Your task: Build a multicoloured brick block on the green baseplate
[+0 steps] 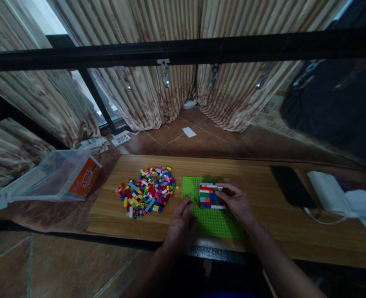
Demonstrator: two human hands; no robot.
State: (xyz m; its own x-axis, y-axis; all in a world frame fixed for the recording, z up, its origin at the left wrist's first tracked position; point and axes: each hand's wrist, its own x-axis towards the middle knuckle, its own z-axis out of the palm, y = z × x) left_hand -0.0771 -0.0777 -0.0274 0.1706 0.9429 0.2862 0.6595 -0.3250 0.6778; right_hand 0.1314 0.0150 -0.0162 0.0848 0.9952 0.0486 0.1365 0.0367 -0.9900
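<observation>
A green studded baseplate (pixel 212 223) lies on the wooden table in front of me. On it sits a low rectangular block of toy bricks (pixel 207 194), in rows of red, white, blue, green and orange. My right hand (pixel 237 203) reaches over the block's right side, its fingers closed on the bricks there and covering part of them. At the baseplate's left edge rests my left hand (pixel 180 225), fingers curled together; whatever they may hold is hidden. Left of the plate spreads a heap of loose toy bricks (pixel 148 190) in many colours.
A clear plastic bin (pixel 55 165) with an orange label stands left of the table (pixel 108 219). A black phone (pixel 291 186), a white device (pixel 330 192) with a cable, and white papers (pixel 364 207) lie at the right. A dark metal bar (pixel 183 54) crosses before the curtains.
</observation>
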